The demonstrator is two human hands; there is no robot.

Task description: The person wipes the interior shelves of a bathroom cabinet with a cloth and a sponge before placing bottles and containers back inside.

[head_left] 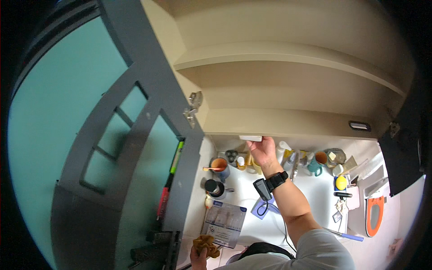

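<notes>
My right hand (263, 150) reaches up to the front edge of the cabinet's lowest shelf (270, 122). Its fingers close around a small white, flat-edged thing (250, 138), partly hidden by the hand and the shelf edge. A black watch (276, 180) and a grey device (262, 189) with a cable are strapped to that wrist. Low on the left, my left hand (198, 259) is closed on a crumpled brown cloth (205, 245). Beside the cloth lies a clear-fronted flat package (225, 224) with blue trim.
The grey cabinet door (153, 90) with teal panels stands open at left; a dark door (402, 153) hangs at right. Below are a blue cup (222, 173), a teal mug (315, 168), several bottles, a yellow round lid (341, 182) and a blue-handled tool (352, 236).
</notes>
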